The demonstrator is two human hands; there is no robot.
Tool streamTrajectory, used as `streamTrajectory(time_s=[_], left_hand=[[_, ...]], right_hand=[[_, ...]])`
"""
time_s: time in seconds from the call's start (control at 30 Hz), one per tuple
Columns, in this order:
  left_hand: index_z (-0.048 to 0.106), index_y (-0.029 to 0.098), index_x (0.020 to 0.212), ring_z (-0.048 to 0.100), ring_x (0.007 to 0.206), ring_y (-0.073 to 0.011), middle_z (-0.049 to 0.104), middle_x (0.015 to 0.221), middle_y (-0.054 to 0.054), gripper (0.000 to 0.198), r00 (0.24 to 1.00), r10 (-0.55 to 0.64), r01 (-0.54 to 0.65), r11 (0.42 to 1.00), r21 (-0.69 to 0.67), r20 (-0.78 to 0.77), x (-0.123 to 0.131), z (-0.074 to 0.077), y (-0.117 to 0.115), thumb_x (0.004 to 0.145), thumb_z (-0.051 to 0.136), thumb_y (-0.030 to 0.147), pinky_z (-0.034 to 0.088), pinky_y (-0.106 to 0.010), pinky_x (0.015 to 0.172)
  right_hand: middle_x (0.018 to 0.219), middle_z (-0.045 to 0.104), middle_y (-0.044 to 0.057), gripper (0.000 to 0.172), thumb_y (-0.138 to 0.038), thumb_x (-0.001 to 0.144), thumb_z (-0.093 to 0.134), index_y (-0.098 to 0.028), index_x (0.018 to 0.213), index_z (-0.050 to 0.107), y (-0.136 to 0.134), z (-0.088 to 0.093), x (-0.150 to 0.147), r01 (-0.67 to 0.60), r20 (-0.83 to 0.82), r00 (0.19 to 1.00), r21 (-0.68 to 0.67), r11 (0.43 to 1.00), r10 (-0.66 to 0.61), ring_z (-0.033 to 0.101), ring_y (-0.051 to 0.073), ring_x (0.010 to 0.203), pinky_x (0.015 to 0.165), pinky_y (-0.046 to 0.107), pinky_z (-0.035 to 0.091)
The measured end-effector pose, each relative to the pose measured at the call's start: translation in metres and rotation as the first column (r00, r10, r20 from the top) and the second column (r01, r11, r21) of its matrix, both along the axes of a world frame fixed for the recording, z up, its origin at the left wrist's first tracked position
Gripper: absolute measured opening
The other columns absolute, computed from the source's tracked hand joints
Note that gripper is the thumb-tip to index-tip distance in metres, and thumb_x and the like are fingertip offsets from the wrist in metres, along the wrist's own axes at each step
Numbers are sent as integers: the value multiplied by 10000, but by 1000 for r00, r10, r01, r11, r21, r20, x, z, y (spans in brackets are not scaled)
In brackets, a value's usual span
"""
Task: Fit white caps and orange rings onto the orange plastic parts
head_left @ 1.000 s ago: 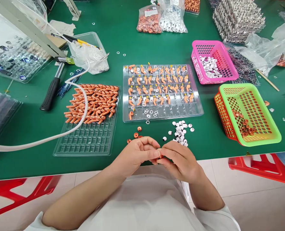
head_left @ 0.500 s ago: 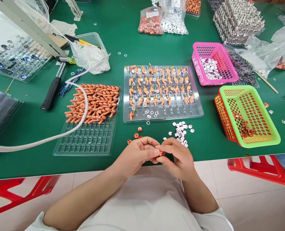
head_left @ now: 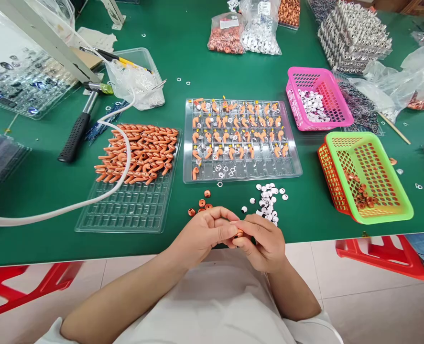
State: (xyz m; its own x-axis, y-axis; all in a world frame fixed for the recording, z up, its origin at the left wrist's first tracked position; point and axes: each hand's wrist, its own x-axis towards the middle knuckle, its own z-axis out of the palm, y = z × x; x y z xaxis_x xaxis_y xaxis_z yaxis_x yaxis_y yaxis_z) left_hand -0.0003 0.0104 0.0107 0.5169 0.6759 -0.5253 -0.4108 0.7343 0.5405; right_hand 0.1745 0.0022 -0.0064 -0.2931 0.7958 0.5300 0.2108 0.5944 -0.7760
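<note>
My left hand (head_left: 206, 233) and my right hand (head_left: 262, 241) meet at the table's near edge, fingers pinched together on a small orange part (head_left: 239, 233) between them. Just beyond the left hand lie a few orange caps (head_left: 201, 204). A heap of small white discs (head_left: 268, 198) lies beyond the right hand. Further back stands a clear compartment tray (head_left: 290, 162) holding rows of orange curved pieces, several white rings in its front row. To its left another clear tray (head_left: 125, 215) carries a pile of orange curved pieces (head_left: 138, 153).
A green-and-orange basket (head_left: 387, 212) with orange caps and a pink basket (head_left: 307, 74) with white discs stand at right. A hammer (head_left: 76, 133), white hose (head_left: 54, 210), clear box (head_left: 135, 79) and stacked trays are at left. Bags of parts (head_left: 244, 32) lie at the back. Red stools (head_left: 384, 255) stand below.
My hands stay together at the table edge; the right hand has drawn slightly closer to my body and its fingers have curled more round the small orange part.
</note>
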Motion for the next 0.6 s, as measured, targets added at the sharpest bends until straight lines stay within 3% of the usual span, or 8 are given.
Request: streamTrajectory(time_s=[0.2,0.37,0.47,0.6], left_hand=[[731,160,943,689,748,-105,745,826,-19,202,989,42,-18,986,166,-141,-2,5,-3,794,802,277,565,-208,723],[760,242,1070,712,886,-157,727,1045,-26,417,974,81,-4,939,343,-213,0,8,-8,677,870,157,608,-253,788],[785,243,1035,720,854,-162,728,991,-27,384,956,131,-12,912,410,-264,3,7,-12,677,858,126,624,-260,780],[795,234,1026,736,799,-174,748,926,-34,374,945,158,-33,916,400,-285,6,5,-15,675,857,123,641,-278,764]], right_hand=[[785,688,62,197,-186,955,572,-142,1136,636,2,3,7,7,106,994,101,995,-18,586,136,632,521,248,485],[773,685,57,180,-146,922,610,-129,1102,614,0,0,12,26,269,961,164,986,-70,572,140,611,515,264,466],[759,678,61,174,-140,931,584,-119,1103,602,0,-2,12,27,298,950,227,974,-96,574,147,611,506,270,462],[766,683,69,196,-144,945,542,-119,1133,590,-1,-3,12,34,299,946,282,959,-122,586,157,609,492,279,465]])
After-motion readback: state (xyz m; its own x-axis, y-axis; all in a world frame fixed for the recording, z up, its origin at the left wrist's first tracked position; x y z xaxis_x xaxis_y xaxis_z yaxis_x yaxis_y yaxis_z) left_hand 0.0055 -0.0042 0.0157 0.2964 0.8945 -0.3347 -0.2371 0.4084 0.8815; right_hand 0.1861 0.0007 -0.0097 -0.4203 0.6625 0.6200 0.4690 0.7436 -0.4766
